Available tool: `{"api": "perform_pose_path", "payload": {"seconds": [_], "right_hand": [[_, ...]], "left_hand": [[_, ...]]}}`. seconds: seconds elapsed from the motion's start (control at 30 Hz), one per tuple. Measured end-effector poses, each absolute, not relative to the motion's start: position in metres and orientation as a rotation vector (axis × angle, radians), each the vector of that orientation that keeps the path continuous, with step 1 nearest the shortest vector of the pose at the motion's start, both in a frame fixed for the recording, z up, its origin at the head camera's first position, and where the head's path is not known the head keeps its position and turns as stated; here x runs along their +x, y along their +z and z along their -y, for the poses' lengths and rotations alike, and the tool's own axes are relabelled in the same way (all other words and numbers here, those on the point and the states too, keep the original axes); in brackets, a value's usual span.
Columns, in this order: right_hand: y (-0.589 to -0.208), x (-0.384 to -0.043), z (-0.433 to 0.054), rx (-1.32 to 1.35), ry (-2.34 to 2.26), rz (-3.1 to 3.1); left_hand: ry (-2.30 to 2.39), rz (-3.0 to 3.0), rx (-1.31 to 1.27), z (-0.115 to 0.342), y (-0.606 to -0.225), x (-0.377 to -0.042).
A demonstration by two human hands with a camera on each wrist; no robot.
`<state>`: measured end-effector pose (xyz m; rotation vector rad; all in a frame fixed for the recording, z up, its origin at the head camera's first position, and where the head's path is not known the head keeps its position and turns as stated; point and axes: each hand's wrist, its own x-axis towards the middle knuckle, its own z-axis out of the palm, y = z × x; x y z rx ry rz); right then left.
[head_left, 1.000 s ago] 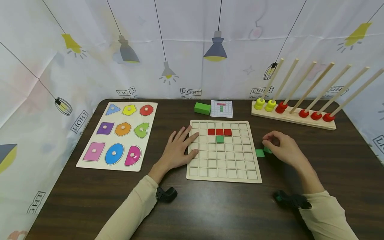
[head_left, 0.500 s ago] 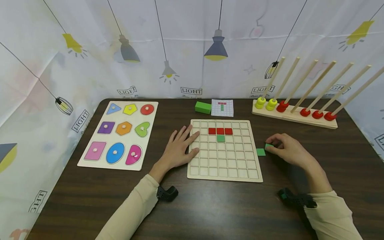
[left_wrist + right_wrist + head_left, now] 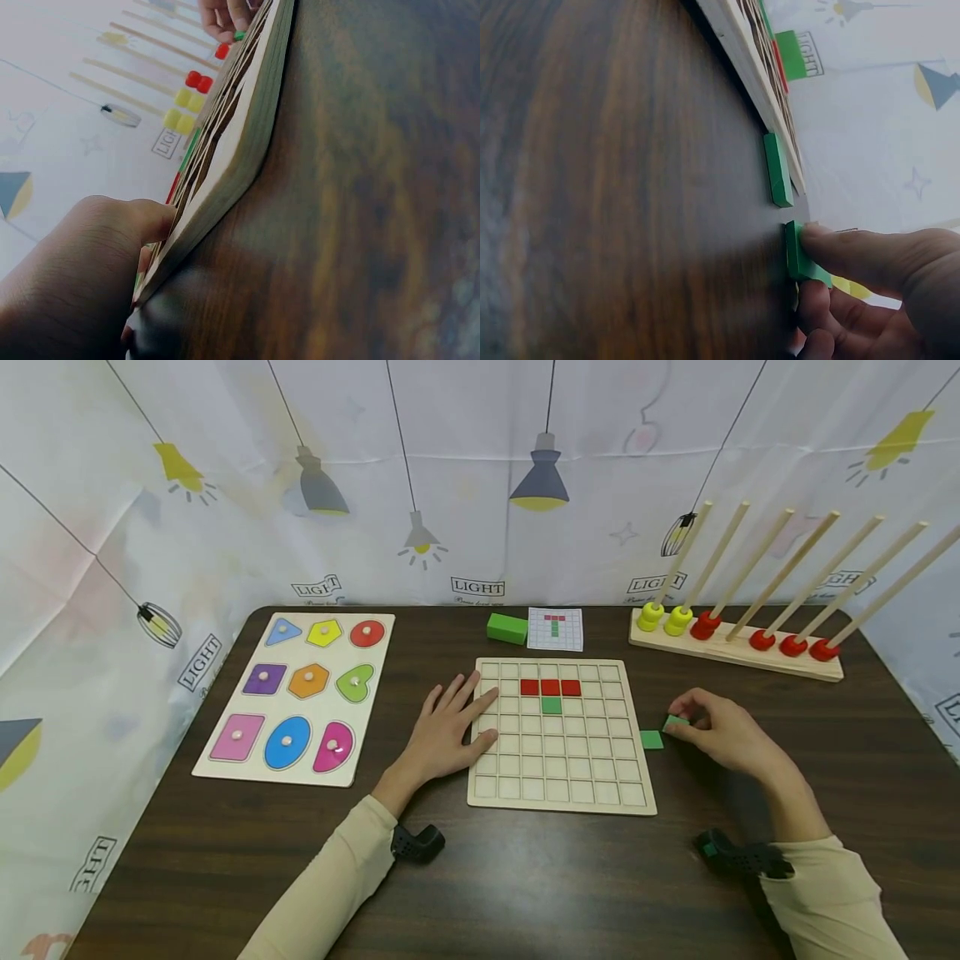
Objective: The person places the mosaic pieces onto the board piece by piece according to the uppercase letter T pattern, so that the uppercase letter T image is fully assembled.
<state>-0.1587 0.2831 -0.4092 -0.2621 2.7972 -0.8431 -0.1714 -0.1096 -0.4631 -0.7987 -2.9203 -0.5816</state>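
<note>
The left hand rests with spread fingers on the left edge of a wooden grid board; its thumb lies over the rim in the left wrist view. Three red tiles sit in a row on the board, with one green tile below the middle one. To the right of the board, the right hand pinches a loose green square tile between thumb and fingers, close to the table. Another green tile lies between it and the board's right edge.
Behind the board are a green block and a printed grid card with a red and green T pattern. A shape puzzle board lies at left. A pegged bead rack stands back right.
The right hand has shifted slightly right, and the green tile it pinches shows more clearly beside the lying one. The left hand stays put on the board.
</note>
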Motion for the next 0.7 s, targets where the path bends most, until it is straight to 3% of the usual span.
{"api": "perform_pose_path", "payload": {"seconds": [0.7], "right_hand": [[-0.404, -0.164, -0.267, -0.317, -1.005, -2.842]], "left_hand": [[-0.585, 2.927, -0.795, 0.109, -0.463, -0.171]]}}
